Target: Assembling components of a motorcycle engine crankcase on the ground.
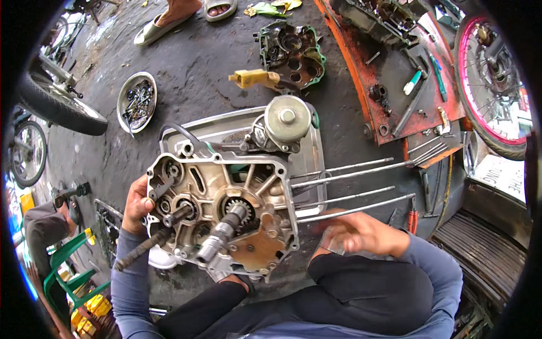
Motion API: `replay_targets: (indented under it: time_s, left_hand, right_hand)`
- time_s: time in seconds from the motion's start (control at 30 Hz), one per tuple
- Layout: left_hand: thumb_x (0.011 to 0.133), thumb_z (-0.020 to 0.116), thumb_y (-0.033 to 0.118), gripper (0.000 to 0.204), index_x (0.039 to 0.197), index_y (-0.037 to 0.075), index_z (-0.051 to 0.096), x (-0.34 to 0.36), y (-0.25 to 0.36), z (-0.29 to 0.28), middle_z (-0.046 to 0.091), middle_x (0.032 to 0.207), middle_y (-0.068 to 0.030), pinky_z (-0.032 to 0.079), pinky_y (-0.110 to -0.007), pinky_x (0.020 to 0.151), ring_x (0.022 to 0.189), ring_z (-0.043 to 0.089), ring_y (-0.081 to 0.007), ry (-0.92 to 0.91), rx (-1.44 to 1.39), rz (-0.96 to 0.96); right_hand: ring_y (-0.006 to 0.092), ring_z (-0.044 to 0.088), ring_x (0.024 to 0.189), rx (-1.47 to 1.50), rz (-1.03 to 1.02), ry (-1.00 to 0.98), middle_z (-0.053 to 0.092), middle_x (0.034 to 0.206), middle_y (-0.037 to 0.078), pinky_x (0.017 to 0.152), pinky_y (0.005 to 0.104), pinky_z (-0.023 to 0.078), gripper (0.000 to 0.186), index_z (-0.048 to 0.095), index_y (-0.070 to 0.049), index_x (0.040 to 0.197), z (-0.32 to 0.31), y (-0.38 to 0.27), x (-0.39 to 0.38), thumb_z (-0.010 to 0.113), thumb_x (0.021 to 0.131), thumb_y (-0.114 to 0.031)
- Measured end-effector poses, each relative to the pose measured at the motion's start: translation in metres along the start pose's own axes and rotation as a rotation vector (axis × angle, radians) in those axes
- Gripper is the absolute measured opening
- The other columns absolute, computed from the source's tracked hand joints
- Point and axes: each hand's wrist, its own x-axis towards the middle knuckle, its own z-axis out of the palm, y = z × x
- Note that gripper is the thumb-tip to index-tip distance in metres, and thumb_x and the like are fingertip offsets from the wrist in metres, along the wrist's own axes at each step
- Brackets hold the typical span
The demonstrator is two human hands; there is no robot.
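Note:
My left hand (137, 202) grips the left edge of an aluminum engine case (265, 181), which has a splined shaft (220, 237), a shorter shaft (180, 212), a gear and a brown plate (254, 246). A motor-like cylindrical part (285, 121) sits at its top, over a metal tray (192, 124). Long studs (350, 192) stick out to the right. Below the lowest stud is my right hand (361, 234), near the case's right side, its fingers smeared by motion.
An oily casing (291, 56), a bowl of bolts (137, 104) and a red metal stand with tools (389, 107) lie beyond. Bicycle wheels (468, 85) border both sides. A person's sandaled feet (164, 25) are at the top; another seated person (48, 226) is left, near a green chair (70, 265).

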Motion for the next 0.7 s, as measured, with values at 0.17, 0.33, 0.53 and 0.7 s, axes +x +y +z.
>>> replay_targets:
  time_s: [0.17, 0.33, 0.53, 0.7]
  left_hand:
    - [0.07, 0.079, 0.038, 0.08, 0.131, -0.007, 0.052, -0.007, 0.004, 0.007, 0.067, 0.118, -0.0154, 0.057, -0.036, 0.091, 0.101, 0.069, -0.0223, 0.095, -0.053, 0.005]
    - [0.075, 0.075, 0.038, 0.081, 0.135, -0.009, 0.046, -0.021, -0.003, -0.007, 0.066, 0.118, -0.0222, 0.061, -0.042, 0.086, 0.097, 0.072, -0.0286, 0.132, -0.019, 0.057]
    - [0.078, 0.073, 0.032, 0.074, 0.134, -0.008, 0.047, -0.014, 0.004, -0.012, 0.066, 0.119, -0.019, 0.059, -0.04, 0.091, 0.102, 0.07, -0.027, 0.031, -0.008, -0.02]
    - [0.08, 0.071, 0.03, 0.069, 0.134, -0.008, 0.049, -0.016, 0.004, 0.001, 0.066, 0.12, -0.0183, 0.056, -0.039, 0.094, 0.104, 0.069, -0.0254, 0.061, -0.043, 0.03]
  right_hand:
    - [0.0214, 0.063, 0.103, 0.34, -0.089, 0.058, 0.057, 0.128, 0.018, 0.082, 0.0327, 0.054, 0.087, 0.038, 0.007, 0.142, 0.011, 0.005, 0.051, 0.074, 0.083, -0.047]
    - [0.0198, 0.063, 0.094, 0.108, -0.069, 0.135, 0.061, 0.116, 0.018, 0.081, 0.0329, 0.052, 0.1, 0.037, 0.007, 0.14, 0.027, -0.003, 0.059, 0.079, 0.077, -0.059]
    - [0.024, 0.053, 0.123, 0.116, 0.017, 0.119, 0.056, 0.132, 0.017, 0.105, 0.0389, 0.042, 0.092, 0.035, 0.003, 0.146, 0.048, -0.04, 0.049, 0.077, 0.082, -0.048]
    - [0.0153, 0.061, 0.102, 0.199, -0.223, 0.263, 0.067, 0.113, 0.008, 0.093, 0.0321, 0.047, 0.059, 0.062, 0.0, 0.123, 0.066, -0.028, 0.056, 0.079, 0.085, -0.041]
